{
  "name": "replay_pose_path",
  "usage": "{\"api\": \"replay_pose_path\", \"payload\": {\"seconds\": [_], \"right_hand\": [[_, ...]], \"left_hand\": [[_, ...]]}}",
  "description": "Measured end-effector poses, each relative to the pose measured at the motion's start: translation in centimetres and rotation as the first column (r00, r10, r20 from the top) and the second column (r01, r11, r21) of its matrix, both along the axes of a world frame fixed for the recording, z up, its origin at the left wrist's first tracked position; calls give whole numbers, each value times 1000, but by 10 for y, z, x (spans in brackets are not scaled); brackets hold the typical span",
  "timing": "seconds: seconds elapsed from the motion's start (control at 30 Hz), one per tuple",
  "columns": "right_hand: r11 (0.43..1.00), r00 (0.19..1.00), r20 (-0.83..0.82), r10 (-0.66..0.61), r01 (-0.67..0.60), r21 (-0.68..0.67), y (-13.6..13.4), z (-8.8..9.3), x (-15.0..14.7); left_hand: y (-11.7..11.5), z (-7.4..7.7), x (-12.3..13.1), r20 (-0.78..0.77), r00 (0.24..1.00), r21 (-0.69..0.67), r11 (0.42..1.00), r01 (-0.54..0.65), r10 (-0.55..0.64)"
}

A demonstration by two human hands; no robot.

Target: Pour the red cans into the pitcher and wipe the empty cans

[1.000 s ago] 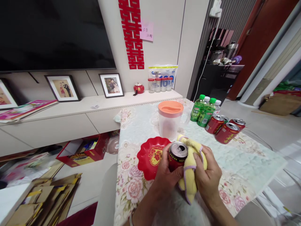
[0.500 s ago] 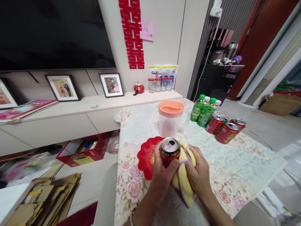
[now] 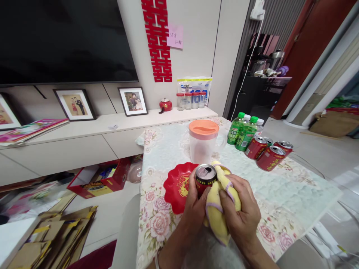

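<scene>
My left hand [image 3: 195,203] is wrapped round a dark red drink can [image 3: 206,175], whose opened silver top faces up. A yellow cloth [image 3: 217,211] with purple edging is bunched in my right hand [image 3: 241,205], and its folds lie against the can's right side. Both hands are above the near part of the table. Just left of and beneath the can lies a red scalloped plate [image 3: 174,186] with a gold print, partly hidden by my left hand. Behind the can stands a clear pitcher [image 3: 201,147] with an orange lid.
Several red cans [image 3: 270,158] stand on the right of the table, beside green-capped bottles [image 3: 245,136]. A floral cloth [image 3: 159,220] covers the table. At the back, a white cabinet [image 3: 131,121] holds framed photos and small red-lidded jars [image 3: 195,101]. Flattened cardboard [image 3: 61,235] lies at lower left.
My right hand has shifted slightly right and down, and the cloth is bunched differently against the can. The can and my left hand have moved a little to the right.
</scene>
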State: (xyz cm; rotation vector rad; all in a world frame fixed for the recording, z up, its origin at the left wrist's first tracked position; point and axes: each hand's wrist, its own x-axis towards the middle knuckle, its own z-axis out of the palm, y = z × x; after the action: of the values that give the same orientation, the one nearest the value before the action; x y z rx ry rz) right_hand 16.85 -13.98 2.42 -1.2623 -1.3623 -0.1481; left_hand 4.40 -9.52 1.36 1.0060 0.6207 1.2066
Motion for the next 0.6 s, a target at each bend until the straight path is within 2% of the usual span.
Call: {"api": "replay_pose_path", "payload": {"seconds": [0.1, 0.23, 0.4, 0.6], "right_hand": [[998, 999, -16, -51, 52, 21, 3, -1, 8], [995, 988, -117, -103, 102, -14, 8, -4, 16], [989, 953, -288, -98, 60, -138, 12, -4, 19], [979, 960, -275, -56, -1, -202, 16, -9, 23]], "left_hand": [[-5, 10, 0, 33, 993, -33, 992, 118, -117], [-4, 10, 1, 33, 993, 101, 989, 109, -112], [-3, 5, 0, 25, 992, 123, 985, 118, -121], [-6, 1, -2, 106, 976, 53, 981, 184, -189]]}}
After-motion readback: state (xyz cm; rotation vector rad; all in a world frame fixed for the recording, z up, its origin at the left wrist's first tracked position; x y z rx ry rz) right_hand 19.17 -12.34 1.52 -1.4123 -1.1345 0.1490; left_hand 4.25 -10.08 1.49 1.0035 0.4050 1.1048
